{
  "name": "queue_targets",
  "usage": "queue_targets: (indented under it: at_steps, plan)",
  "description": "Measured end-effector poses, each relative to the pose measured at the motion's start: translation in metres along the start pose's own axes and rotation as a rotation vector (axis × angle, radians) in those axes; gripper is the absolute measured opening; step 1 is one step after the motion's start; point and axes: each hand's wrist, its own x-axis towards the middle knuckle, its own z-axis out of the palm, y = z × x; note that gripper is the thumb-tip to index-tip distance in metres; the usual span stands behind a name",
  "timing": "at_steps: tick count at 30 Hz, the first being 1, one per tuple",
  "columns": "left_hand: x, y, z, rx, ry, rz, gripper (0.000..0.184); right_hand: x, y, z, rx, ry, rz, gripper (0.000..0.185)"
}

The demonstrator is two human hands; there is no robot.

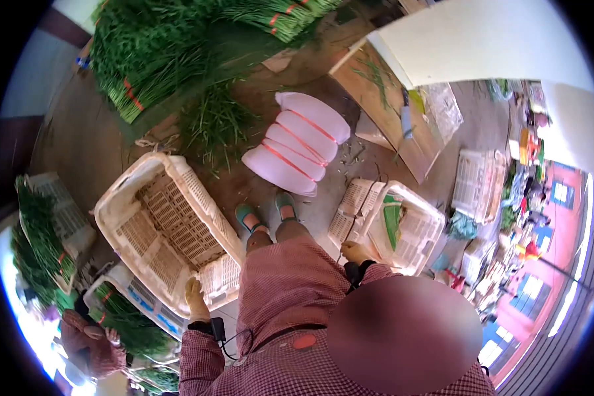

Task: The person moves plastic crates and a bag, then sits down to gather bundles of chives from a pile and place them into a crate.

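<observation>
My left hand (195, 300), in a pale yellow glove, is at the near side of a large, dirty white plastic crate (208, 204). Its fingers point forward and look stretched out; whether they touch the crate wall I cannot tell. My right hand (355, 253), gloved likewise, is beside a smaller white crate (412, 208), with loosely bent fingers and nothing visible in them. Inside that crate lies a green and white packet (391, 221). Ahead of my feet a pink wrapped bundle (297, 145), tied with red bands, lies on the floor.
Bundled green stalks (158, 59) with red ties are piled ahead, with loose stalks (214, 119) nearby. A knife (406, 122) lies on a wooden board (383, 99). Another person (89, 343) is at the lower left beside more greens. Another crate (478, 185) stands at right.
</observation>
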Motion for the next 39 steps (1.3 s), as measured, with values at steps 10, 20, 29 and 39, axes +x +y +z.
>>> queue_targets:
  at_steps: [10,20,29,39]
  plan:
    - [-0.048,-0.004,0.030,0.269,-0.060,-0.088,0.045,0.004,0.016,-0.006,0.104,0.425,0.287,0.061]
    - [-0.103,0.030,0.155,0.562,-0.149,-0.028,0.033,0.080,0.084,-0.009,0.324,0.239,0.484,0.093]
    - [-0.104,0.034,0.194,0.794,-0.200,0.045,0.032,0.131,0.120,0.018,0.082,0.117,0.351,0.030]
    - [-0.115,0.031,0.220,0.769,-0.198,0.035,0.031,0.176,0.044,-0.123,-0.471,0.310,-0.211,0.028]
